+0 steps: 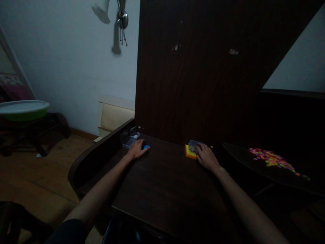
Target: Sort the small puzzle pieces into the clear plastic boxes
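My left hand (pixel 136 149) rests on the far left of the dark wooden desk (pixel 167 183). Its thumb and fingers are apart, and a small blue object (pixel 146 147) lies by the thumb, too small to name. Just beyond that hand is a clear plastic case (pixel 129 141). On the right, my right hand (pixel 207 157) has its fingers curled over a clear plastic box (pixel 195 143). This box sits at a small yellow-orange box (pixel 190 152), partly covered by the fingers. What lies under the right palm is hidden.
A tall dark panel (pixel 198 84) rises behind the desk, and a raised curved side edge (pixel 101 142) borders its left. Many small pink, red and yellow pieces (pixel 273 159) lie on a dark surface at right. A green basin (pixel 24 115) stands on a stool at left.
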